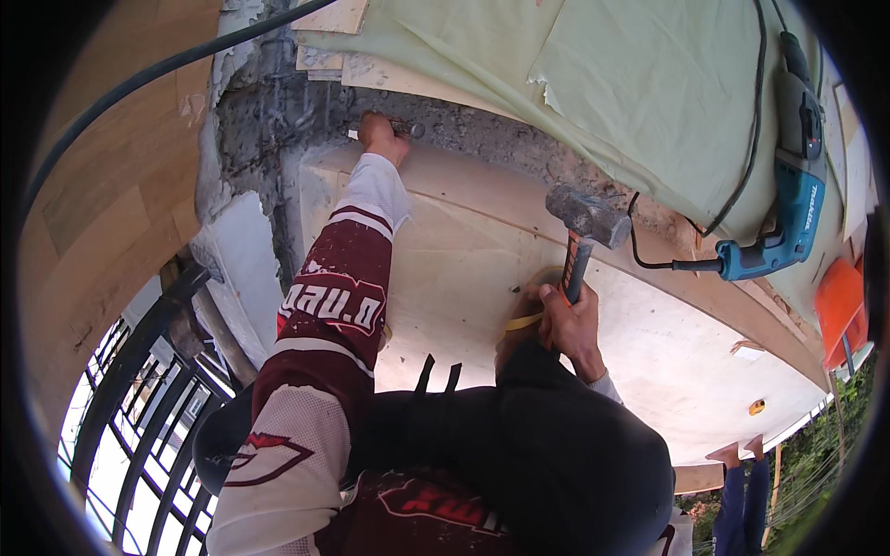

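Up by the rough concrete edge (482, 130), my left hand (382, 141) is closed around a short metal chisel (415, 130). It lies sideways there, one end showing on each side of my fist. My fingers hide most of its shaft. Farther right, my right hand (572, 324) grips a hammer (577, 264) low on its dark and orange handle. The heavy grey hammer head (589, 215) is raised above the pale board, apart from the chisel. Broken grey concrete (255, 120) lies open to the left of my left hand.
Pale plywood (454, 259) lies under me. A teal power drill (799, 208) with a cord rests on the green sheet (649, 83). A black cable (148, 74) crosses the upper left. Below are a dark railing (139, 398) and, right, another person's legs (742, 500).
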Motion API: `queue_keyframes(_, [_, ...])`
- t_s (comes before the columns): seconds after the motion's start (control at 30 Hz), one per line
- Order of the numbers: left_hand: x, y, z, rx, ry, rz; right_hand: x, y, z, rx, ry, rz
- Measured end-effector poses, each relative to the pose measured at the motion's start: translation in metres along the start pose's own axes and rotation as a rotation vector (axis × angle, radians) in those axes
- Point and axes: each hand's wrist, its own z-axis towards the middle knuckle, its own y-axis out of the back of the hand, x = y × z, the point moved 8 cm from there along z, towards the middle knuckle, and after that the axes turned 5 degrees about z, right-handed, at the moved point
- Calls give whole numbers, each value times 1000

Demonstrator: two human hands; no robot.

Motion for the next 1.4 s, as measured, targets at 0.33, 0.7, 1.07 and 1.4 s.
queue_keyframes(0.33, [13,-24,-33,242,18,4,-1,-2,4,-21,49,1])
queue_keyframes(0.7, [-7,-12,1,46,87,-112,-3,2,6,-23,37,4])
queue_keyframes(1.07, [21,-36,-40,106,-7,23,3,2,7,-57,16,52])
queue_keyframes(1.4, [-7,-18,-22,320,100,165,1,0,9,-45,6,85])
